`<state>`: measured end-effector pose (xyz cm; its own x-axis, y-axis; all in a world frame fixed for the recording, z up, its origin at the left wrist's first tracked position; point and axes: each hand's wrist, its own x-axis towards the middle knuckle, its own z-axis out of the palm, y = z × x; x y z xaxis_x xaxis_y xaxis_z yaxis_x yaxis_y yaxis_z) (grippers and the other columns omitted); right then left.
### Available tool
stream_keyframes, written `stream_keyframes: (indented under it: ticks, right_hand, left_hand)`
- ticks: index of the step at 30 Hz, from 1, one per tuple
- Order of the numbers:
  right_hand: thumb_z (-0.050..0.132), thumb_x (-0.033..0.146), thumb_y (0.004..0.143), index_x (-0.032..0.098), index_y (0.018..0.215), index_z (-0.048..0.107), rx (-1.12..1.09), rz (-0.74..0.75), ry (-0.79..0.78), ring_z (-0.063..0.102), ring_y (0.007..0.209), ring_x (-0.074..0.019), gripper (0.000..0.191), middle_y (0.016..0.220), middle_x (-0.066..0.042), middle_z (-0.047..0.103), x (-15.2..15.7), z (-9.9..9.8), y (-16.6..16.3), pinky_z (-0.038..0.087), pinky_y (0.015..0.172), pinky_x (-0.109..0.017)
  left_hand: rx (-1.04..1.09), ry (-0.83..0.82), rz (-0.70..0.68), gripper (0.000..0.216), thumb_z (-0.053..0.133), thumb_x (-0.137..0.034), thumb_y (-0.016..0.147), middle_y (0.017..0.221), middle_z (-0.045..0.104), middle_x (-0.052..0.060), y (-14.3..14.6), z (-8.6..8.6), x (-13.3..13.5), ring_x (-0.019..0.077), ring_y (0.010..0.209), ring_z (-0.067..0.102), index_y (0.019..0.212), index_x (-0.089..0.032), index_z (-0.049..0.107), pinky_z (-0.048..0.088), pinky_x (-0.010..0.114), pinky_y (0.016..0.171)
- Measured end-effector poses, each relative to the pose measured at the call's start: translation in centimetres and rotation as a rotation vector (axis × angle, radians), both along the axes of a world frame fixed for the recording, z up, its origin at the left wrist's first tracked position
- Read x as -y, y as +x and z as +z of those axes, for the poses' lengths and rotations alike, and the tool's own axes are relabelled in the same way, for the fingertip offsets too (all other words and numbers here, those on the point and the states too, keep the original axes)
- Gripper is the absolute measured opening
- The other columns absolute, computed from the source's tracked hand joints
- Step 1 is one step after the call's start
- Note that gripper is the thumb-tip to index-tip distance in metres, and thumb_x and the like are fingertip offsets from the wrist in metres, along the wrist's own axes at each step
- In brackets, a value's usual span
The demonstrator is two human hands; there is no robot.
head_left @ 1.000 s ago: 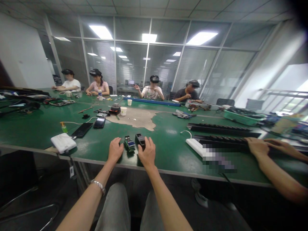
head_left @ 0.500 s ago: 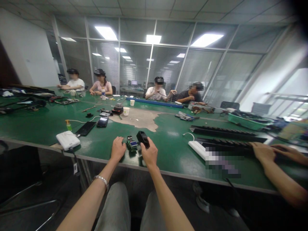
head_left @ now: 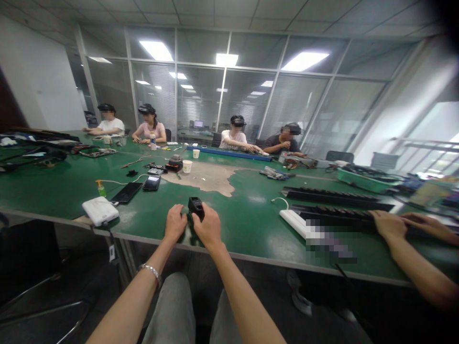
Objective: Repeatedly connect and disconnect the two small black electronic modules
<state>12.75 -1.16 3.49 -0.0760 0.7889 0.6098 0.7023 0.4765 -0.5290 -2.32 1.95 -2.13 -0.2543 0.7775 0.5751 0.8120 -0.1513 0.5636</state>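
Black casing (head_left: 195, 204): lower centre of the frame, tilted, its top end pointing away from the wearer; half a second ago it was farther right, and it has since come left to the spot where the green circuit board showed.
Green circuit board: plain to see between the hands earlier, now out of sight around the casing; whether the two touch cannot be told.
Right hand (head_left: 208, 225): closed on the casing from its right side, shifted left with it.
Left hand (head_left: 175, 222): little changed, resting on the worktop (head_left: 247, 227) just left of the casing, fingers loosely bent, nothing visible in its grasp.
Between the hands: the casing, with a narrower gap than before.
Person in white shirt (head_left: 233, 139): upper centre, one arm now stretched toward the right; earlier, a hand was raised there.
White power bank (head_left: 100, 211): left of the frame, well apart from both hands.
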Motion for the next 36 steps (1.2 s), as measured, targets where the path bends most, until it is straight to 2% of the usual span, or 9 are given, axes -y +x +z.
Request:
stream_keyframes:
  ticks: [4, 11, 20, 24, 31, 33, 36]
  right_hand:
    - [0.06, 0.028, 0.083, 0.01, 0.127, 0.055, 0.036, 0.015, 0.002, 0.057, 0.107, -0.0266, 0.048, 0.112, -0.016, 0.065, 0.5, -0.6, 0.1, 0.044, 0.095, -0.038]
    - [0.062, 0.03, 0.082, 0.009, 0.13, 0.053, 0.044, 0.035, 0.043, 0.052, 0.118, -0.0289, 0.054, 0.126, -0.019, 0.058, 0.5, -2.2, 0.3, 0.039, 0.103, -0.042]
    - [0.057, 0.026, 0.085, 0.01, 0.135, 0.05, 0.008, 0.043, -0.002, 0.056, 0.112, -0.028, 0.052, 0.119, -0.017, 0.062, 0.3, -3.3, -0.4, 0.045, 0.096, -0.04]
    - [0.061, 0.027, 0.082, 0.009, 0.131, 0.054, -0.021, 0.041, -0.006, 0.059, 0.108, -0.0284, 0.052, 0.115, -0.018, 0.064, 0.1, -2.7, -0.5, 0.046, 0.095, -0.04]
    - [0.058, 0.032, 0.085, 0.011, 0.131, 0.054, -0.202, 0.028, 0.075, 0.059, 0.112, -0.0258, 0.05, 0.121, -0.016, 0.064, -1.2, 0.2, 0.3, 0.044, 0.099, -0.038]
    - [0.057, 0.031, 0.085, 0.011, 0.131, 0.054, -0.21, 0.0, 0.073, 0.059, 0.112, -0.0262, 0.05, 0.121, -0.016, 0.063, -1.9, 0.2, 1.1, 0.043, 0.1, -0.039]
    - [0.058, 0.026, 0.081, 0.008, 0.128, 0.056, -0.174, -0.055, 0.04, 0.059, 0.111, -0.0283, 0.05, 0.119, -0.018, 0.064, -3.0, -1.2, 2.5, 0.044, 0.099, -0.042]
  left_hand:
    - [-0.015, -0.011, 0.005, 0.038, 0.051, -0.016, 0.079, 0.123, 0.064, 0.014, -0.1, -0.1, -0.2, 0.0252, 0.121, 0.056, 0.114, -0.013, 0.064, 0.04, 0.041, 0.109]
    - [-0.042, -0.029, 0.017, 0.037, 0.051, -0.017, 0.08, 0.123, 0.064, 0.014, -0.2, -0.3, -0.4, 0.0243, 0.121, 0.056, 0.114, -0.012, 0.064, 0.039, 0.039, 0.109]
    - [-0.065, -0.042, -0.003, 0.033, 0.051, -0.019, 0.081, 0.122, 0.065, 0.013, -0.3, -0.4, -0.4, 0.0247, 0.12, 0.056, 0.11, -0.013, 0.067, 0.039, 0.04, 0.109]
    - [-0.038, -0.036, -0.002, 0.034, 0.052, -0.018, 0.081, 0.122, 0.065, 0.014, -0.2, -0.2, -0.3, 0.0246, 0.12, 0.056, 0.112, -0.012, 0.066, 0.039, 0.04, 0.109]
    - [-0.018, -0.025, 0.001, 0.037, 0.053, -0.018, 0.08, 0.122, 0.065, 0.016, -0.1, 0.1, 0.0, 0.026, 0.12, 0.056, 0.114, -0.01, 0.064, 0.04, 0.041, 0.108]
    - [-0.017, -0.02, 0.002, 0.037, 0.053, -0.017, 0.08, 0.123, 0.064, 0.016, 0.0, 0.2, 0.0, 0.0259, 0.12, 0.056, 0.114, -0.009, 0.065, 0.04, 0.041, 0.109]
    - [-0.021, -0.011, 0.001, 0.036, 0.053, -0.016, 0.08, 0.122, 0.065, 0.015, 0.0, 0.2, 0.0, 0.0253, 0.119, 0.057, 0.114, -0.011, 0.065, 0.04, 0.041, 0.108]
